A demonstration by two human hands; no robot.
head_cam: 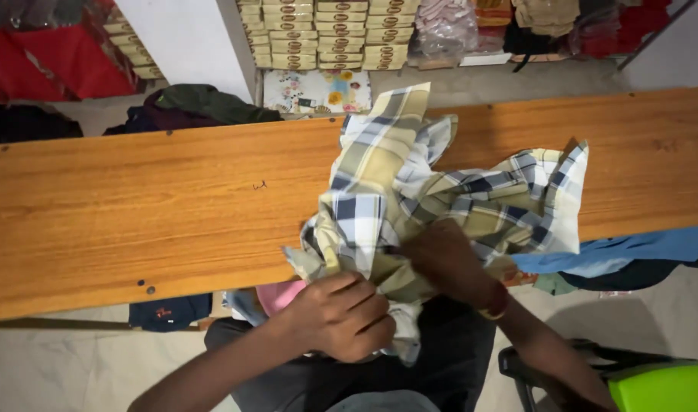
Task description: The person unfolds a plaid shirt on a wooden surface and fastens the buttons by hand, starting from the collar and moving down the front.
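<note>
Both hands are on one checked shirt (410, 198), cream, olive and navy, which lies bunched across the near edge of the worktop (135, 221) and spills off it toward the person's lap. Left hand (341, 317) is clenched around a gathered wad at the shirt's near, lower end, knuckles up, with a tail of cloth hanging just beyond its fingers. Right hand (448, 259) sits just past and to the right of the left, fingers buried in the folds; it looks to be pinching cloth, but the fingertips are hidden, so the exact grip cannot be told. Most of the shirt rises away from both hands as a crumpled ridge, one flap pointing to the far edge of the worktop, another spread out to the right of the right hand. Judgement: the step in hand is sorting the bundle out, and it would go best if each hand found a seam or hem rather than a fistful of mid-panel cloth, then drew apart along the worktop so that the wood carries the weight. Bare worktop to the left of the left hand gives room to lay it flat. Risk: the overhanging part may drag the rest off the near edge. Blue cloth (631, 252) hangs below the worktop to the right of the right hand; stacked boxes (326, 34) stand well beyond, on the floor side.
</note>
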